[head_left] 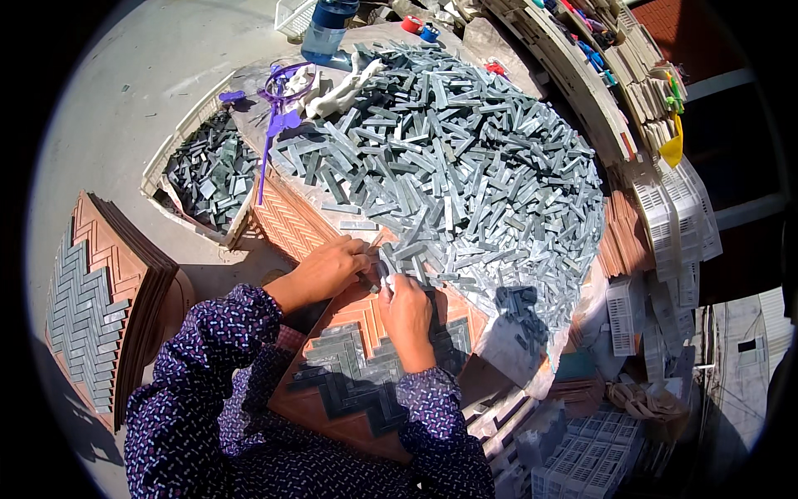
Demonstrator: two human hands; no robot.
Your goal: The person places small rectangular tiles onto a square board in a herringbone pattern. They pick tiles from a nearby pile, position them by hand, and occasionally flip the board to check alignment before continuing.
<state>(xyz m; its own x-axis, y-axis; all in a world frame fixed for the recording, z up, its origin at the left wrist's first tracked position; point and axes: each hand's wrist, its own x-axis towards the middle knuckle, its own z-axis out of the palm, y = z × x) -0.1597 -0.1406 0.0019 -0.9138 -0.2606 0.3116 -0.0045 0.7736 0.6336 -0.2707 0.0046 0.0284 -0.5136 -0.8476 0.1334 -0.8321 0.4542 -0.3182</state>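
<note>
My left hand [326, 268] is closed at the near edge of a big heap of narrow grey stone strips [449, 141], its fingertips pinching a strip. Just to its right, my right hand [406, 320] is also closed, with a grey stone strip [386, 268] at its thumb and fingertips. Beneath the right hand lies an orange-brown mould board [353, 312] with herringbone grooves. Dark grey strips [342, 366] fill part of those grooves in a zigzag. My fingers partly hide the strips they grip.
Left stands a stack of mould boards [150, 291], its top one partly covered with strips. A pale crate [154, 170] holds dark stone pieces. Behind are a purple plastic tool [268, 141], white gloves [345, 90] and a water bottle [327, 33]. White plastic baskets [665, 216] stand right.
</note>
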